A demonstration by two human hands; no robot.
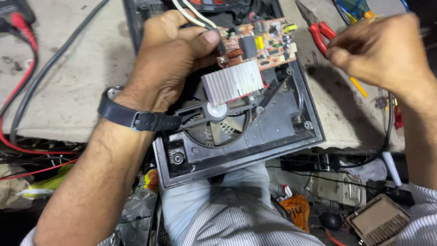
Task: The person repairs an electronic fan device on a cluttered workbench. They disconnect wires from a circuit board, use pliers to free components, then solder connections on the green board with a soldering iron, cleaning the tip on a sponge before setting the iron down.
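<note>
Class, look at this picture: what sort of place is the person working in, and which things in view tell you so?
Probably an electronics repair bench. The left hand holds a circuit board over an opened black appliance casing, red-handled pliers lie on the worn worktop, and red and black leads trail alongside.

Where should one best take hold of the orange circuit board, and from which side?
Probably by its bare left edge, coming from the left, as the left hand already pinches it there. The circuit board is tilted up out of the black housing; its face is crowded with small parts, and the ribbed heat sink hangs at its lower edge. The right hand is apart from it.
</note>
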